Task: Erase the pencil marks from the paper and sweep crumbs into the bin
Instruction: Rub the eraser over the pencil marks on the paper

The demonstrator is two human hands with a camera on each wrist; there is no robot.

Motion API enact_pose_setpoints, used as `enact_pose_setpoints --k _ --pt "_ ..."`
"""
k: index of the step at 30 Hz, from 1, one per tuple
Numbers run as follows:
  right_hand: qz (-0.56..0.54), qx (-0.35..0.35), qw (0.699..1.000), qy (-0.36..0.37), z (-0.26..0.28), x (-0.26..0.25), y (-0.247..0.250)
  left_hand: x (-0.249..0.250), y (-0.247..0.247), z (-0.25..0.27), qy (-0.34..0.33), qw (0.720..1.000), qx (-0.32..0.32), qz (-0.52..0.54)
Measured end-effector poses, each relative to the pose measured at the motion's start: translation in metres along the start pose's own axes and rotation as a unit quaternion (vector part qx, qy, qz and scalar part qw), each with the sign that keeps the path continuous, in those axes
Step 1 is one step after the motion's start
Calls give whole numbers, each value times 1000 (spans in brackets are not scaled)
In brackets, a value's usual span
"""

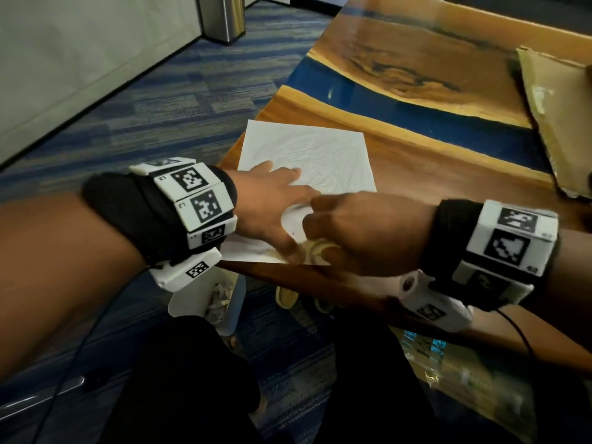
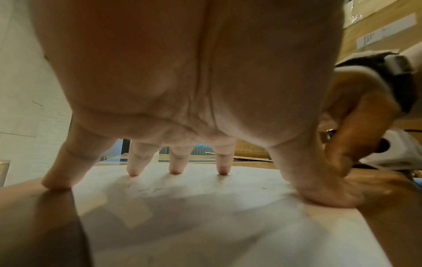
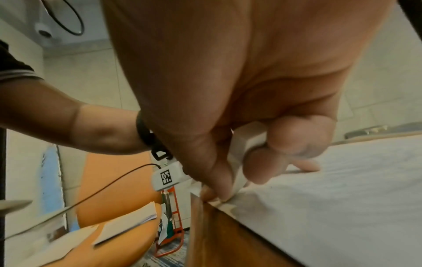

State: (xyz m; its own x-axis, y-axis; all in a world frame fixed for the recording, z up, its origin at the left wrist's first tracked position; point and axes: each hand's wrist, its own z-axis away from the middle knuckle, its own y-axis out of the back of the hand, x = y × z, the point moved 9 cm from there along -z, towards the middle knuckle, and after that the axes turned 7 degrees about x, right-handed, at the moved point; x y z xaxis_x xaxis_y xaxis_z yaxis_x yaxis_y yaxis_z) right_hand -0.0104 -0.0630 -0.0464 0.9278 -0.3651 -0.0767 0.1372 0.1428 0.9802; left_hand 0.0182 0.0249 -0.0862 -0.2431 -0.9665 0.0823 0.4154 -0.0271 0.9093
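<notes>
A crumpled white paper (image 1: 307, 152) lies on the wooden table (image 1: 416, 174), near its left front corner. My left hand (image 1: 275, 197) is spread flat and presses the sheet down; in the left wrist view its fingertips (image 2: 175, 171) and thumb stand on the paper (image 2: 205, 225). Faint grey marks (image 2: 148, 189) show under the palm. My right hand (image 1: 349, 232) sits at the paper's near edge, just right of the left thumb, curled round a white eraser (image 3: 242, 144) whose tip meets the paper (image 3: 342, 198) by the table edge. Most of the eraser is hidden.
A white bin (image 1: 237, 302) holding crumpled paper stands on the carpet below the table's left corner. A steel bin (image 1: 224, 17) stands far off by the wall. Flat cardboard (image 1: 557, 123) lies at the table's right. An orange chair (image 3: 118, 198) with papers is lower left.
</notes>
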Motion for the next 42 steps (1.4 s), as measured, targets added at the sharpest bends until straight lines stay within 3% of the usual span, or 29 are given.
enact_pose_setpoints --k 1,5,10,14,16,19,23,25,28,32,36,37,40,42 --pt "1 -4 1000 5 0 2 0 0 -1 0 1 1000 -4 -2" --pt "33 16 991 -131 -4 59 11 0 0 -1 -5 1000 -7 -28" --pt "-4 -6 1000 16 0 -4 -5 1 3 -1 -19 999 4 -26" --pt "37 18 991 -131 -4 63 8 1 1 -4 -18 999 -2 -48" --pt "30 21 994 -105 -3 49 6 1 1 -4 -16 999 -2 -51" --pt "-2 3 1000 7 1 -1 -5 2 4 -3 -12 999 -5 -47" --pt "21 19 992 -119 -2 60 7 2 3 -3 -6 998 -14 -62" --pt "20 26 995 -95 0 47 6 2 4 -4 -5 998 -16 -65" --pt "-3 -1 1000 10 2 4 -6 3 6 -3 -5 998 -18 -60" --pt "21 24 993 -115 -1 60 5 4 6 -3 -2 996 -18 -84" --pt "-9 5 1000 16 5 7 -8 4 7 -2 -3 997 -17 -73" --pt "-7 0 1000 17 5 9 -8 4 7 -3 -2 997 -18 -76" --pt "19 25 994 -108 4 60 6 4 7 -4 2 996 -19 -87" --pt "23 26 995 -90 6 52 2 4 7 -4 2 996 -21 -87"
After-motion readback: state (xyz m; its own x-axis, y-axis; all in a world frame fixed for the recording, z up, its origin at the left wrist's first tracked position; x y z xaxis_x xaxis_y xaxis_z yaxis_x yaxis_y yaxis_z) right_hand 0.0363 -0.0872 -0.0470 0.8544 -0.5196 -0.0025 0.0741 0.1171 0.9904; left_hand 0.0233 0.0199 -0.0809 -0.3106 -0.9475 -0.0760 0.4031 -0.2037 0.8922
